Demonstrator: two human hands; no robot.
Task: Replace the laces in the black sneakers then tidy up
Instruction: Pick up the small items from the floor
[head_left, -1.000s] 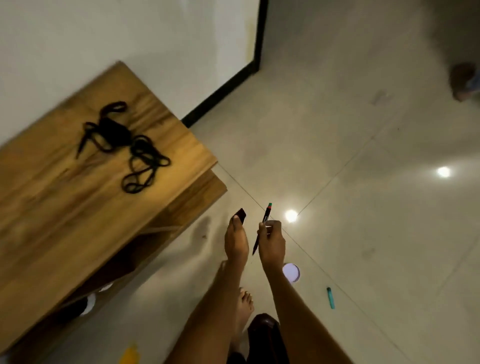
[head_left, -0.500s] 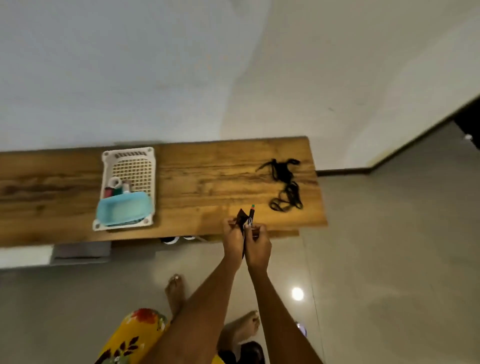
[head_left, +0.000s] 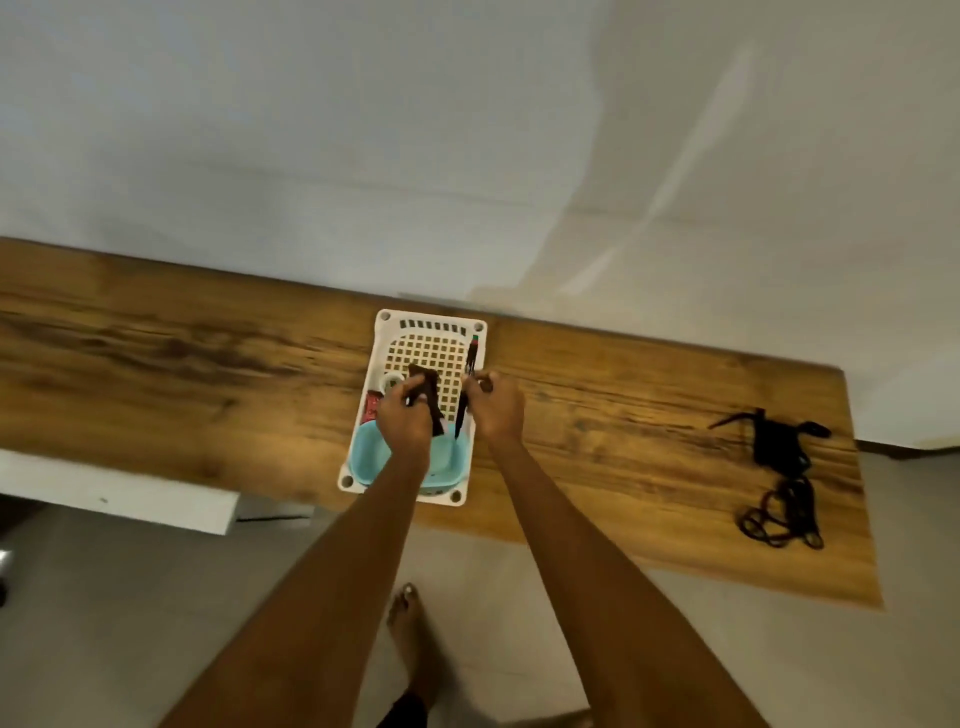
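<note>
Now both hands over basket (head_left: 385, 321), laces (head_left: 779, 467) near table edge

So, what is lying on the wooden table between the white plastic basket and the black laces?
Nothing: in the head view, the wooden table is bare between the white plastic basket and the tangled black laces.

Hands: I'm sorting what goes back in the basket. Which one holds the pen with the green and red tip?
The right hand pinches the pen over the white basket; the left hand holds a flat dark piece.
</note>
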